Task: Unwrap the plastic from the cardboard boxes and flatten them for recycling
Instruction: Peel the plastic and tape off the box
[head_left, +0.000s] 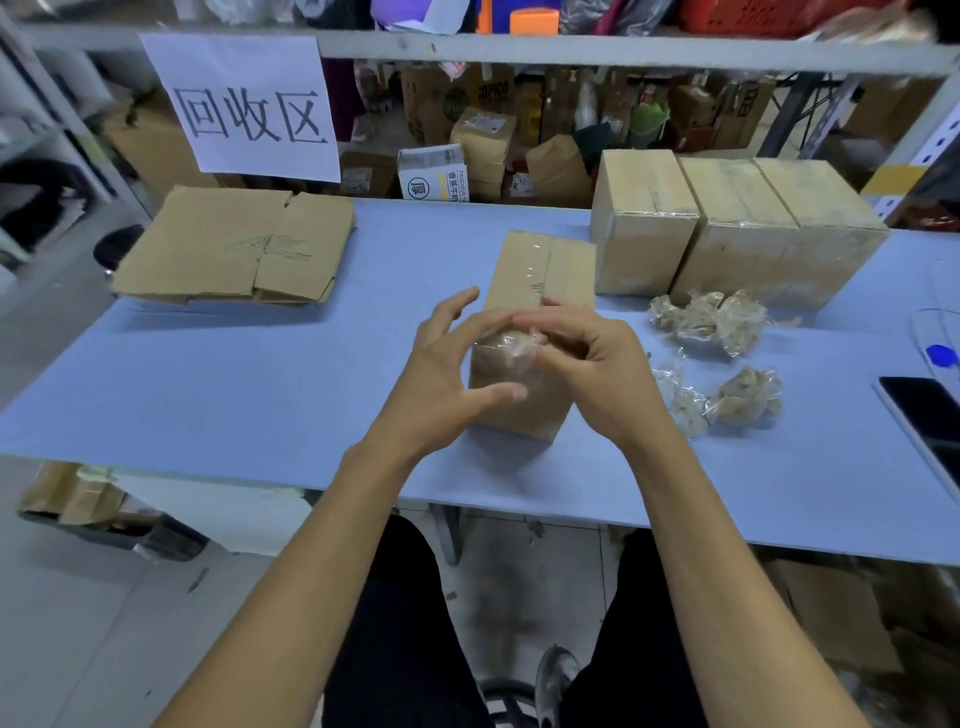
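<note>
Flattened brown cardboard (236, 247) lies upper left; 3 wrapped brown boxes (737, 228) wait upper right. The right hand (587, 364) pinches clear plastic film (511, 345) off the centre brown box (535, 291); the left hand (447, 364) is spread, gripping nothing.

Stockroom or warehouse recycling corner, by look of it. Ahead of my hands: metal shelving (519, 49) crammed with cartons (483, 137), bags, crates. Paper sign (244, 104) hangs from shelf up-left, handwritten Chinese characters. My blue table (234, 374) holds flattened cardboard (234, 249) far left, taped boxes (727, 223) far right, wads of plastic (711, 322) just right of my hands. More cardboard on floor below table.
</note>
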